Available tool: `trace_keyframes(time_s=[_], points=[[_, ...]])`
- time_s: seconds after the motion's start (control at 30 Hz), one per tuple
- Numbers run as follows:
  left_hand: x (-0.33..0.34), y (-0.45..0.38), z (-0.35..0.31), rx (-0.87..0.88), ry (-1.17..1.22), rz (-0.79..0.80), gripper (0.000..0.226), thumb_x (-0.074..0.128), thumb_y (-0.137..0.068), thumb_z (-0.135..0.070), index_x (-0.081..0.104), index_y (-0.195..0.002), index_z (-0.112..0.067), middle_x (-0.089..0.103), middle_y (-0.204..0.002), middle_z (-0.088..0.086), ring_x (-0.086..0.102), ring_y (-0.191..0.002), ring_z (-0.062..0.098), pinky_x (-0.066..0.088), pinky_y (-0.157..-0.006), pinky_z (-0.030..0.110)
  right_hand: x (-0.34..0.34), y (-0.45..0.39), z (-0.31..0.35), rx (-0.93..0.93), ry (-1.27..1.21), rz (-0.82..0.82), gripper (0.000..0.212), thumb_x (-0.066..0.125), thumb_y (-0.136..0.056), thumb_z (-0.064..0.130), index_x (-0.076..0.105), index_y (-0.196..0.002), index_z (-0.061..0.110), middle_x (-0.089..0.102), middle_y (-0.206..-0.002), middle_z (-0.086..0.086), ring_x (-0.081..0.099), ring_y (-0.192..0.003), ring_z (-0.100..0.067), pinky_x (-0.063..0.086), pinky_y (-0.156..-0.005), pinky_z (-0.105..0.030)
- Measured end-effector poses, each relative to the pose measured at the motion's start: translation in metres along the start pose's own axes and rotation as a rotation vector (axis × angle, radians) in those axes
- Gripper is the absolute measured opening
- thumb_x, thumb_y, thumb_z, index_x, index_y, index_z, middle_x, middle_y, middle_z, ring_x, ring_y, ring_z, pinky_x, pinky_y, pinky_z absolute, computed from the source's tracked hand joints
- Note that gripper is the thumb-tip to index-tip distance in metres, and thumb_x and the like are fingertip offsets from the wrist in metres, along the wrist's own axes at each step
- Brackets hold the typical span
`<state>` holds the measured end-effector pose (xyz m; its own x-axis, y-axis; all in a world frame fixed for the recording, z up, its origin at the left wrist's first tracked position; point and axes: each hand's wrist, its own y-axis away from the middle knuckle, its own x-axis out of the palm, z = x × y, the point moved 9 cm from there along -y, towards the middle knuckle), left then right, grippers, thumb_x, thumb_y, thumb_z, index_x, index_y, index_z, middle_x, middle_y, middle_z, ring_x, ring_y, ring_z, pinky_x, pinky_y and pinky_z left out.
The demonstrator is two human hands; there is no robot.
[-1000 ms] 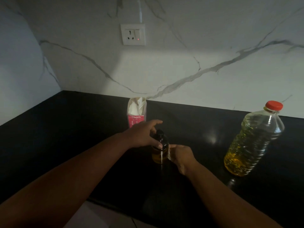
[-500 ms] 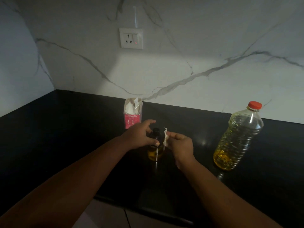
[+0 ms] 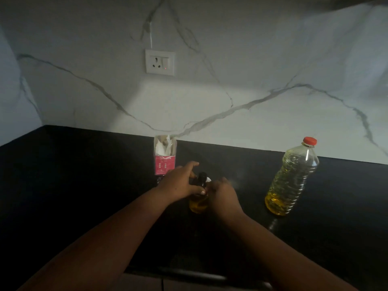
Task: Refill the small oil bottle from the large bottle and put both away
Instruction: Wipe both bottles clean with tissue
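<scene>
Both hands at small oil bottle, black counter.
Left hand (image 3: 182,183) grips small bottle (image 3: 198,201) at shoulder; right hand (image 3: 223,196) beside it, pinching white scrap (image 3: 208,179). Large bottle (image 3: 290,181) upright, red-capped, well right. Pink tissue box (image 3: 165,159) behind.

The right hand (image 3: 223,195) has pressed its tissue (image 3: 208,180) against the small bottle (image 3: 199,193).

A black countertop (image 3: 84,185) runs along the marble wall; on it stand three things — a pink tissue box (image 3: 165,158) at the back; a small oil bottle (image 3: 198,201) in front; a red-capped large bottle (image 3: 291,181) well to the right.
</scene>
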<state>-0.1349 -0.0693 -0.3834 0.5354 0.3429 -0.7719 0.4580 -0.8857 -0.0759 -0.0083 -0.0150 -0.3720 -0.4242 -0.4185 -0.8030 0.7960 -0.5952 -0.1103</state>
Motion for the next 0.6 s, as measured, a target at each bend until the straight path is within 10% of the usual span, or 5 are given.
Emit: trace_keyframes(time_s=[0.6], points=[[-0.001, -0.006, -0.001, 0.074, -0.082, 0.159, 0.103, 0.079, -0.081, -0.026, 0.01, -0.157, -0.037, 0.059, -0.131, -0.003, 0.056, -0.121, 0.017, 0.047, -0.106, 0.042, 0.015, 0.008, 0.05, -0.498, 0.452, 0.0, 0.022, 0.064, -0.084, 0.022, 0.062, -0.106, 0.023, 0.059, -0.116, 0.001, 0.053, -0.095, -0.017, 0.045, -0.073, -0.026]])
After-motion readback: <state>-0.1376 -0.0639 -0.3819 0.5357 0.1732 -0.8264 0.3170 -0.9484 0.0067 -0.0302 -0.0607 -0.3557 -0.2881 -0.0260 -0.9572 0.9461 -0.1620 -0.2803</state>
